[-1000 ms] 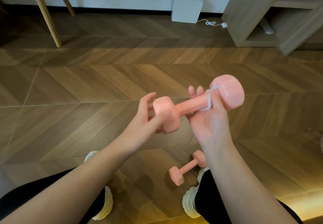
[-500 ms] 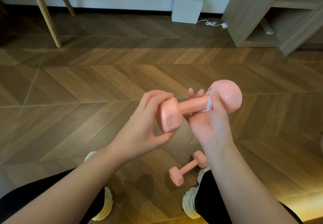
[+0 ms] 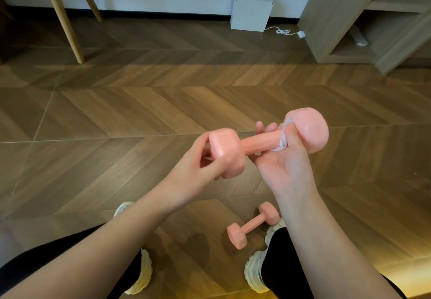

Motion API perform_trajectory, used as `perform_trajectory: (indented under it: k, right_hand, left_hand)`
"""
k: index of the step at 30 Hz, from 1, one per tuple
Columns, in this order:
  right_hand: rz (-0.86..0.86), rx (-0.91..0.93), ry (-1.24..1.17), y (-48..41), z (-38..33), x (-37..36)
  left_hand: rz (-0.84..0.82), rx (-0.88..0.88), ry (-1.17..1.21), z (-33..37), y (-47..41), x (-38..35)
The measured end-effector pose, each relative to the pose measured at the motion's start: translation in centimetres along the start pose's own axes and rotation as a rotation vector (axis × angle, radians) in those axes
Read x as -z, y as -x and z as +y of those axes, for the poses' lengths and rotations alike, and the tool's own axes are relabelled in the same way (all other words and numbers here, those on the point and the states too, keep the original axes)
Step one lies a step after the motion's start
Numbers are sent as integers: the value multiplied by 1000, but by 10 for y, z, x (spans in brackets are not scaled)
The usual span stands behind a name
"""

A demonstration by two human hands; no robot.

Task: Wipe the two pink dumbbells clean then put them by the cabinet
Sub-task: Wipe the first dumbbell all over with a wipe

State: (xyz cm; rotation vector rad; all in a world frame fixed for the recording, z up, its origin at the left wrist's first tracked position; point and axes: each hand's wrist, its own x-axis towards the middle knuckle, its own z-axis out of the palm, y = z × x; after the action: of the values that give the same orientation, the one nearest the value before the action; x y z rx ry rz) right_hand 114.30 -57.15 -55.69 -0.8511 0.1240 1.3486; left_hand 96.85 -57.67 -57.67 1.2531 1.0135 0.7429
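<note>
Pink dumbbell [image 3: 258, 143] held aloft between grips: left grip [image 3: 198, 165] curls round its near head, right grip [image 3: 286, 168] pinches white wipe [image 3: 282, 140] onto handle by far head. Second dumbbell [image 3: 253, 225] on floor [image 3: 116, 112] below right grip; cabinet [image 3: 338, 14] well beyond.

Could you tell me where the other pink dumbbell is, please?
In the head view, that dumbbell lies on the wooden floor, low and right of centre, beside the right shoe.

pink held dumbbell [image 3: 258, 141], white wipe [image 3: 282, 140] on it; pink second dumbbell [image 3: 251, 225] near; brown herringbone floor [image 3: 140, 112]; white shoes [image 3: 142, 273], black trousers [image 3: 279, 266]; far white box [image 3: 250, 10], light wood cabinet [image 3: 335, 7].
</note>
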Motion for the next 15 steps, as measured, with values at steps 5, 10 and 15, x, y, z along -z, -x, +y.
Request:
perform_trajectory:
  k: [5, 10, 15]
  right_hand:
    - [-9, -24, 28, -1, -1, 4]
    - [5, -16, -37, 0, -5, 0]
    - [-9, -45, -23, -1, 1, 4]
  left_hand:
    - [63, -571, -600, -5, 6, 0]
    - [14, 17, -81, 5, 3, -3]
    - [-113, 412, 401, 9, -1, -2]
